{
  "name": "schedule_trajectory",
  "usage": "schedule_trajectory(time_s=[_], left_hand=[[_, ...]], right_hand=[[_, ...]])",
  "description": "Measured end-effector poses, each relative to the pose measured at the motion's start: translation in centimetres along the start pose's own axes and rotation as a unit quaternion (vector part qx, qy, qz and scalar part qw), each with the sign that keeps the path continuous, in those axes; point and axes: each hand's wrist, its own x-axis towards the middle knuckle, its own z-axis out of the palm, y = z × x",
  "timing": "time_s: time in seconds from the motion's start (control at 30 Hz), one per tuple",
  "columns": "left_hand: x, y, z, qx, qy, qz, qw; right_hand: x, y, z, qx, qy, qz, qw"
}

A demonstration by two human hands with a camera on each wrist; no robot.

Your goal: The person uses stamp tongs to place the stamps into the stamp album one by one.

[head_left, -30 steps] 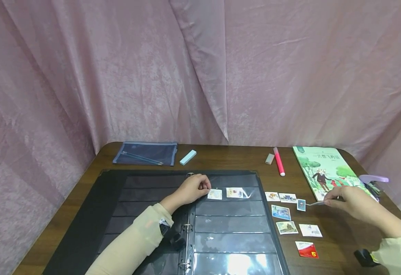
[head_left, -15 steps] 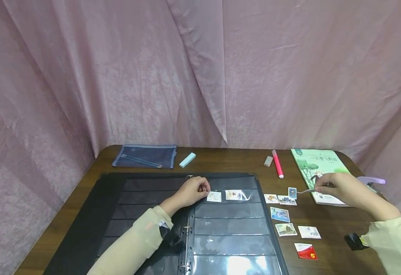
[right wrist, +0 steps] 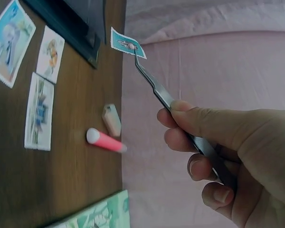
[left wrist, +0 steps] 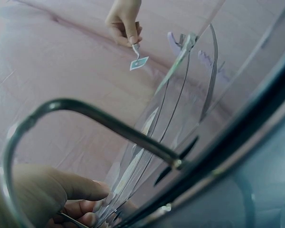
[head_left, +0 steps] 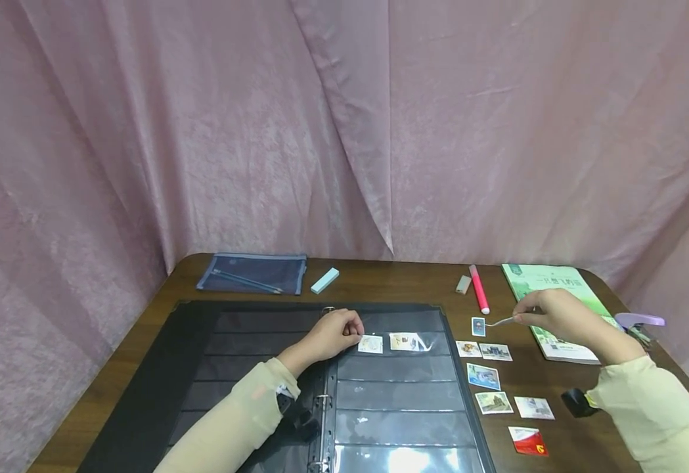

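Note:
My right hand (head_left: 557, 315) grips bent-tip metal tweezers (right wrist: 164, 97). Their tips hold a small blue-green stamp (right wrist: 128, 43), raised above the table past the album's right edge. Over the open black stamp album (head_left: 403, 394), my left hand (head_left: 333, 334) pinches the clear pocket page (left wrist: 133, 166) near the rings, thumb against curled fingers. Just right of those fingers a pale stamp (head_left: 370, 344) lies in an upper pocket row. Another stamp (head_left: 406, 341) sits farther right in that row.
Several loose stamps (head_left: 483, 376) lie right of the album, with a red-and-white one (head_left: 528, 441) nearest. Behind are an eraser (head_left: 464, 284), a pink marker (head_left: 479, 290) and a green book (head_left: 563, 282). A blue mesh pouch (head_left: 252, 273) and a light-blue bar (head_left: 324, 280) lie at the back.
The right hand has lifted the blue-green stamp with the tweezers and moved it left toward the album. The left hand has stayed at the pocket page.

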Motion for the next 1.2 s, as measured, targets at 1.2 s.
schedule_trajectory(time_s=[1.2], left_hand=[[1.2,0.1,0.2,0.004,0.009,0.007,0.9999]], right_hand=[[6.3,-2.3,4.3,0.008,-0.001,-0.021,1.0]])
